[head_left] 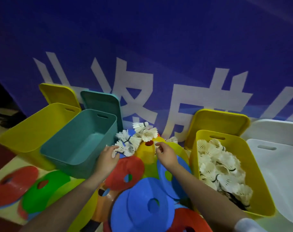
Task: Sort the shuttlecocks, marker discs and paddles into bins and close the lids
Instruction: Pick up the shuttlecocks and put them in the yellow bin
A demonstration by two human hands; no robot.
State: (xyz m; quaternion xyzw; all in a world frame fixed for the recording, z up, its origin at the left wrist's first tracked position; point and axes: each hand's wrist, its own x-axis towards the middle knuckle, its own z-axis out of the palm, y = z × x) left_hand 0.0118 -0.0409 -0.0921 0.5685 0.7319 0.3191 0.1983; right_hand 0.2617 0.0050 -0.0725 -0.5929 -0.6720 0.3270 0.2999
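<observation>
While a blue banner (159, 39) with white lettering fills the background, the left hand (107, 159) grips a shuttlecock (119, 149) and the right hand (165, 154) reaches with loosely curled fingers, holding nothing, over marker discs (142, 203) heaped between the teal bin (78, 143) and the shuttlecock-filled yellow bin (226, 173).

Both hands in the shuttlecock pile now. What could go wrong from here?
1. The loose shuttlecocks lie on domed marker discs; a grab by the left hand or right hand may roll some off.
2. The filled yellow bin is already heaped at its near end, so added ones may spill or block its lid.
3. The empty teal bin sits nearest the left hand, so mis-sorting is possible.
</observation>
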